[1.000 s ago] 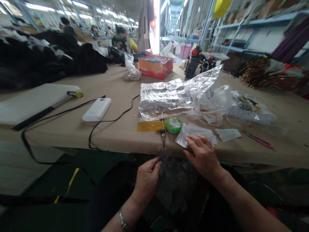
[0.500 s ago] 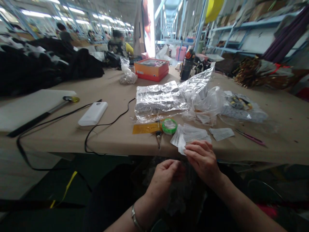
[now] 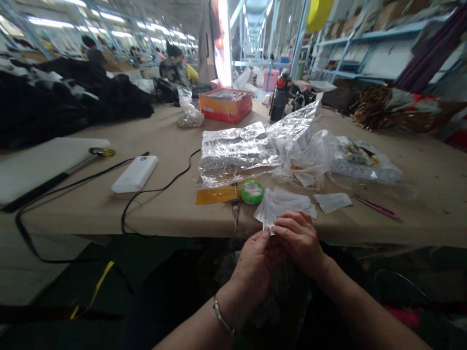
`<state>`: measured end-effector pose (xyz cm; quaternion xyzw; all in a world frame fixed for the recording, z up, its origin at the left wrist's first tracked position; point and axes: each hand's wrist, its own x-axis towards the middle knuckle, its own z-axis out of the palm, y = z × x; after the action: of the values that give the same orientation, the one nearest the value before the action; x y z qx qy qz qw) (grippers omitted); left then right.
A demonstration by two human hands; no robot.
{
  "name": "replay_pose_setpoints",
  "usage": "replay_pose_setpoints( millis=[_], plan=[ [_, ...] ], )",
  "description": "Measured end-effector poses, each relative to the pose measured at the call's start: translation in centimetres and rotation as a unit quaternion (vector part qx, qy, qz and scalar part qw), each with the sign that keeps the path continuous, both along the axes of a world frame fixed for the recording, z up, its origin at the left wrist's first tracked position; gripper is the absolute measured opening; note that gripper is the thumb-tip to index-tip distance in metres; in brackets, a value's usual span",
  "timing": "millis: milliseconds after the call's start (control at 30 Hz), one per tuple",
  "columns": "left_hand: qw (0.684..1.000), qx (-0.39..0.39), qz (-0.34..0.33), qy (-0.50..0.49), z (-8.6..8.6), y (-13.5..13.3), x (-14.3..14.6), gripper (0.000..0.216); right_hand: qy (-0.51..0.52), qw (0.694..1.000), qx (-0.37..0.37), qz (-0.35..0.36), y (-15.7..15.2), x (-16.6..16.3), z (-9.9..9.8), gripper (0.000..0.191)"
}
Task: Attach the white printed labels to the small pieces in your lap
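Thin white printed strips (image 3: pixel 286 200) lie fanned out at the table's front edge. The end of one white strip (image 3: pixel 269 221) reaches over the edge, pinched by the thumb and fingers of my left hand (image 3: pixel 255 265). Bent over that same end is my right hand (image 3: pixel 299 238), its fingertips closed on the strip and touching the left fingers. The right palm is turned away, so part of the grip is hidden. Just left of the strips are a round green tin (image 3: pixel 252 192) with pale contents and what looks like a soldering iron (image 3: pixel 235 209), tip toward me.
Behind these lie an amber sheet (image 3: pixel 213 196) and silvery clear plastic bags (image 3: pixel 239 148). Small scissors or tweezers (image 3: pixel 377 206) rest at right, beside a separate white strip (image 3: pixel 332 202). A white power bank (image 3: pixel 135 174), black cable (image 3: pixel 160 188), hammer (image 3: pixel 62 179) and white board (image 3: pixel 36 158) occupy the left.
My left hand has risen to the table edge and met the strip's end by my right hand. The view has shifted slightly; the right hand stays on the strip.
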<state>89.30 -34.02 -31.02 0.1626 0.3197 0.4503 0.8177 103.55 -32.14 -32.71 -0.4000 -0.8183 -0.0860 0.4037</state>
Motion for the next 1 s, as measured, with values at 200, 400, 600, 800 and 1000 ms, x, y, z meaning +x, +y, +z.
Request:
replay_pose_setpoints(
  millis=[200,400,600,800,1000],
  plan=[
    [1.000,0.001,0.002,0.005,-0.3,-0.2,0.3,0.026,0.022,1.000,-0.009,-0.010,-0.5,0.0,-0.1,0.008],
    [0.999,-0.025,0.003,-0.044,-0.2,0.0,0.3,0.025,0.020,1.000,-0.002,-0.006,-2.5,0.6,0.4,0.014],
    [0.998,-0.048,-0.008,-0.035,-0.1,-0.2,0.6,0.020,-0.017,1.000,-0.021,0.014,-5.3,0.0,1.0,0.014],
    [0.998,-0.054,-0.039,0.017,-0.5,-0.5,0.5,0.014,0.000,0.996,-0.068,0.061,-5.1,0.4,1.6,0.019],
    [0.989,-0.043,-0.068,0.125,-0.7,-1.3,0.2,0.018,-0.125,0.973,-0.120,-0.153,-0.8,1.5,1.4,0.044]
  ],
)
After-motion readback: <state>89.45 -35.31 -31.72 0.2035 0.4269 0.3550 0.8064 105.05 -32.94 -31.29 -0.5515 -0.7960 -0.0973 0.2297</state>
